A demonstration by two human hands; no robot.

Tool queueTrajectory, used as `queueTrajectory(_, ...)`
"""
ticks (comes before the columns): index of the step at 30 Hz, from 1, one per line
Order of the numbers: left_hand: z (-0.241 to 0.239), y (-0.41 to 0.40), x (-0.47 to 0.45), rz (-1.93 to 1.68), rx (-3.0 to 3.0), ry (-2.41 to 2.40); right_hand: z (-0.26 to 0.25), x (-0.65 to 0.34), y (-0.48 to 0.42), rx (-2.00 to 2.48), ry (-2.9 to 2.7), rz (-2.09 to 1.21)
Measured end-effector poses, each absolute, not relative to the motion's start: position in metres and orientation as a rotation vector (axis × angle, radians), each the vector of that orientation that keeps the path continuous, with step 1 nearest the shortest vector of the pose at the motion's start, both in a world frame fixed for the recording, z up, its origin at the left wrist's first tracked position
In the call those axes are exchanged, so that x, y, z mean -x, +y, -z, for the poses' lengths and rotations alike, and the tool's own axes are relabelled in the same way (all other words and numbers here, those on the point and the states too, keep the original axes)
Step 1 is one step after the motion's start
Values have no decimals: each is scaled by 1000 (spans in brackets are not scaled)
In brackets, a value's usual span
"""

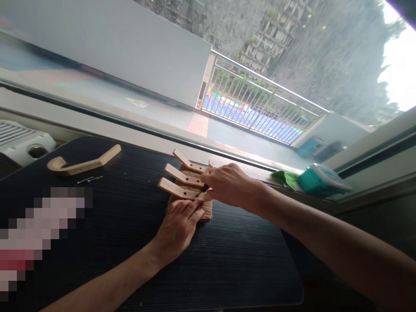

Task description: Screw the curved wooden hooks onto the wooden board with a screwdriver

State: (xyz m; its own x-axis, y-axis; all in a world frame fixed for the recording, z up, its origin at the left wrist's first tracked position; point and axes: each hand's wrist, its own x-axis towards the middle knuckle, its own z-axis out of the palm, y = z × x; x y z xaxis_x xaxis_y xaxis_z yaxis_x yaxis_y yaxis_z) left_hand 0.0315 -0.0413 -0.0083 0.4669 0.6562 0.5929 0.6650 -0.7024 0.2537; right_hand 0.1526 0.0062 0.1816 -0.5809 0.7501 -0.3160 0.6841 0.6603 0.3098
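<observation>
Three pale wooden hooks lie side by side across a rough tan block that looks like cardboard (207, 216): a front hook (172, 187), a middle hook (177, 173) and a back hook (186, 161). Dark holes show along them. My left hand (178, 221) is closed over the block's near side, its fingertips pressing on the front hook. Above the hooks' right ends, my right hand (229, 184) grips a screwdriver (204, 187); its handle is mostly hidden by my fingers. The dark shaft slants down to the front hook, near a hole.
Another wooden hook (87, 165) lies at the table's back left, beside thin metal pieces (89, 179). The black table (227, 268) meets a window sill. A teal box (320, 180) and a green cloth (286, 178) sit right. A white appliance (26, 141) stands left, above a pixelated patch.
</observation>
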Motion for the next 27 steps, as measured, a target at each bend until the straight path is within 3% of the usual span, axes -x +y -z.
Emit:
queueTrajectory(9, 7, -40, -31, 1123, 2692, -1210, -179, -154, 5, -764, 2614, -176)
queueTrajectory(18, 8, -40, -32, 1121, 2707, -1250, -172, -160, 32, -1218, 2469, 103)
queueTrajectory(27, 9, -41, -31, 1124, 2689, -1218, -184, -151, 12, -1107, 2477, -287)
